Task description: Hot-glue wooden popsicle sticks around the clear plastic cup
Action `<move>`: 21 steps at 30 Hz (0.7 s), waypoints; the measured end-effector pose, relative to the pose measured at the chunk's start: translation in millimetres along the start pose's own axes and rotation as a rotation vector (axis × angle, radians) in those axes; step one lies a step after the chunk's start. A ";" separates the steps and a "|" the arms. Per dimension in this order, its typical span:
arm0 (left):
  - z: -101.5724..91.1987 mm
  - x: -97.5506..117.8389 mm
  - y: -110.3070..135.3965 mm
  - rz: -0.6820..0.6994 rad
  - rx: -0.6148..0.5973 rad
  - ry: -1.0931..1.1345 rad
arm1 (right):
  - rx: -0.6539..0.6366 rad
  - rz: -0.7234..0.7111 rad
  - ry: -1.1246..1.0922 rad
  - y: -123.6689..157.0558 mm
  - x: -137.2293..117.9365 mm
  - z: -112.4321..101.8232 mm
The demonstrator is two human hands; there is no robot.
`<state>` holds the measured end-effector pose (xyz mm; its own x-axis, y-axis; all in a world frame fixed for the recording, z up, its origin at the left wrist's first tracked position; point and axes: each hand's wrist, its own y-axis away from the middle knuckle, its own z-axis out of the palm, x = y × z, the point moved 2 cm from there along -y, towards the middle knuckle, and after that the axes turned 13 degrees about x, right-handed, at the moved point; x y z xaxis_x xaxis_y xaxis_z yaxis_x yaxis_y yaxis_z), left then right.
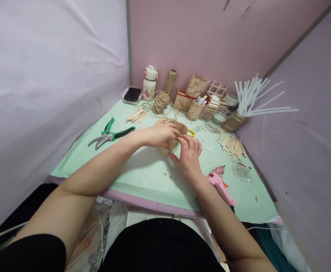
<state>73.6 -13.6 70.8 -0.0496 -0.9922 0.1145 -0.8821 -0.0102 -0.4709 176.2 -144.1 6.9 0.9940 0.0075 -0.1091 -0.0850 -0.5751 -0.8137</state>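
Note:
A small container made of wooden craft sticks (180, 127) stands on the table between my two hands, which cover much of it. My left hand (163, 135) reaches over its near left side, fingers bent around its upper part. On the right, my right hand (189, 155) grips its near right side, thumb low and fingertips close to those of the left. Whether a loose stick is pinched between the fingertips is hidden. A yellow scissor-like handle (191, 132) shows just behind the container.
Green-handled pruning shears (108, 135) lie left and a pink glue gun (221, 185) right. Loose craft sticks (233, 146) are scattered at right. Behind stand a twine ball (161, 102), a bottle (150, 84), stick-built holders (196, 109), a glass bowl (218, 120) and white glue sticks (250, 98).

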 end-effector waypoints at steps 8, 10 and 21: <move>-7.3 4.8 6.0 -0.069 -0.055 -0.020 | -0.030 0.059 0.014 2.6 1.9 -10.9; -6.9 2.9 8.8 -0.065 -0.027 -0.014 | -0.039 0.085 0.008 4.2 2.5 -15.1; -28.8 -15.3 20.5 -0.047 -0.012 0.146 | 0.036 0.218 -0.109 14.7 15.1 -26.8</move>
<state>42.9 5.0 84.6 -0.0746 -0.9620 0.2626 -0.8906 -0.0542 -0.4516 191.9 -174.3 8.6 0.9388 -0.0238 -0.3437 -0.3007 -0.5435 -0.7837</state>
